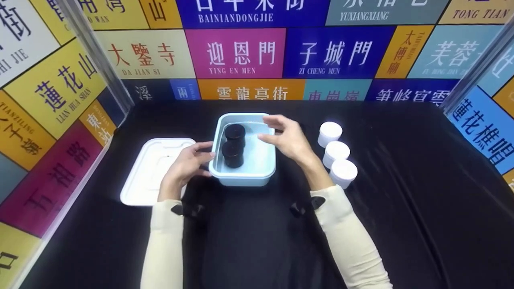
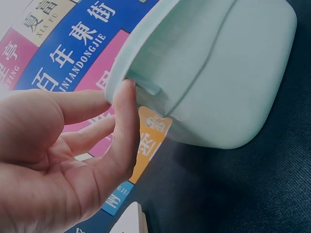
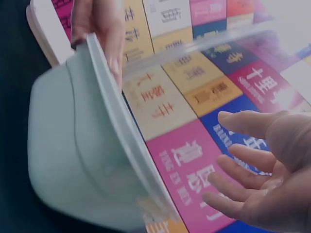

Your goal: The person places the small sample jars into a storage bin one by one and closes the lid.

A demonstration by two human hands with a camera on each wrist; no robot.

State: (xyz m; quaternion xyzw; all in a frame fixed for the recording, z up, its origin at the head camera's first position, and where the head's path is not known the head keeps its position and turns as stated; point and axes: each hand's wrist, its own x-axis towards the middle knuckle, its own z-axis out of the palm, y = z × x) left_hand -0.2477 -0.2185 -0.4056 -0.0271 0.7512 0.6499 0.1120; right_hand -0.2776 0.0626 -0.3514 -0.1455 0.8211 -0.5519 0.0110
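A light blue plastic box (image 1: pixel 245 176) stands at the middle of the black-covered table. Inside it, along its left side, are two black round jars (image 1: pixel 233 154), one in front of the other. My left hand (image 1: pixel 188 164) is at the box's left side; in the left wrist view its fingertips pinch the rim. Over the right rim hovers my right hand (image 1: pixel 289 138), thumb and fingers spread apart around nothing. The right wrist view shows this right hand (image 3: pixel 262 179) away from the box wall, with relaxed fingers.
A white rectangular lid (image 1: pixel 144 172) lies to the left, partly behind my left hand. Three white round jars (image 1: pixel 331 132) form a slanting row at the right. Panels with printed place names (image 1: pixel 237 52) wall the table at the back and both sides.
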